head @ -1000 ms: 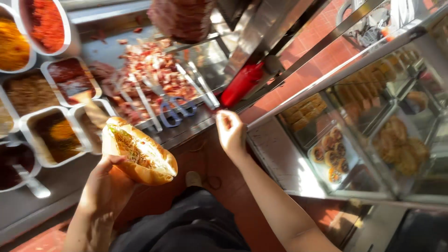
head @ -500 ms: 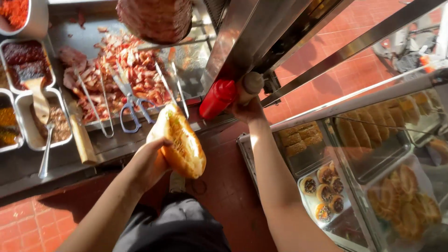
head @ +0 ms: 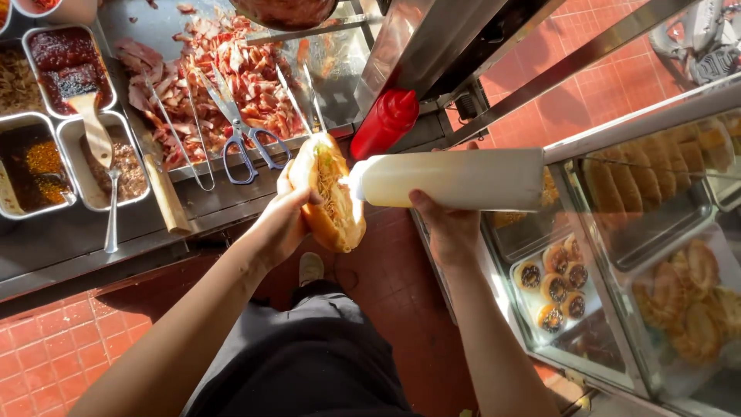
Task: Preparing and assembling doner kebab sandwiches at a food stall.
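Since half a second ago, the right hand (head: 449, 232) has left the red squeeze bottle (head: 384, 123) on the counter's edge and now grips a long, cream-coloured plastic squeeze bottle (head: 455, 179), fingers wrapped round its smooth barrel, nozzle touching the sandwich (head: 330, 193). Beside it, a glass display case (head: 656, 255) holds golden pastries on metal trays. Along the steel counter (head: 69, 243), a griddle tray carries glistening sliced red meat (head: 216, 77), with blue-handled scissors (head: 243, 143) and tongs lying on it; rectangular steel pans (head: 65, 154) hold dark sauces. Red square tiles (head: 46, 347) cover the floor. The left hand (head: 284, 220) clasps the crusty, split bread roll from beneath, fingers curled shut around it, filling showing.
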